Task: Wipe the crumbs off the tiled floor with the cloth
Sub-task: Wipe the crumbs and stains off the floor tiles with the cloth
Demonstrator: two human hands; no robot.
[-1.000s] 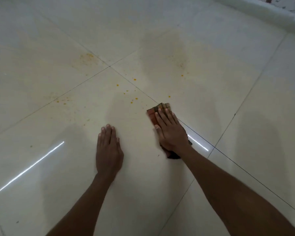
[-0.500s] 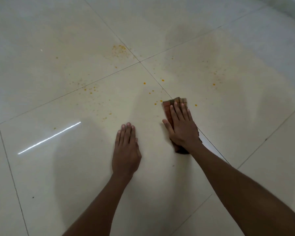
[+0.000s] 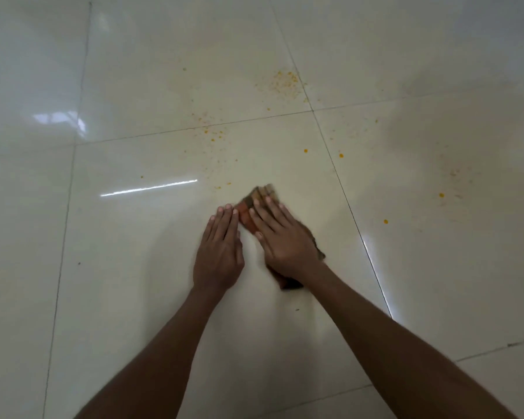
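My right hand (image 3: 285, 240) lies flat with straight fingers on a folded reddish-brown cloth (image 3: 254, 201) and presses it to the cream tiled floor (image 3: 152, 267). Most of the cloth is hidden under the hand; its far end and a dark near corner stick out. My left hand (image 3: 220, 249) rests flat on the floor just left of the cloth, fingertips almost touching it. Orange-yellow crumbs lie beyond the hands: a dense patch (image 3: 285, 83) far ahead, a scatter (image 3: 214, 136) near a grout line, and single bits (image 3: 341, 155) to the right.
Grout lines (image 3: 345, 189) cross the glossy tiles. A bright streak of reflected light (image 3: 149, 187) lies left of the hands. A smeared, dusty area with a crumb (image 3: 441, 195) is at the right. A small dark speck (image 3: 297, 309) sits near my right forearm.
The view has swung, so the crumbs now sit further ahead and to the right. My right hand has slid the cloth leftward, right up beside my left hand.
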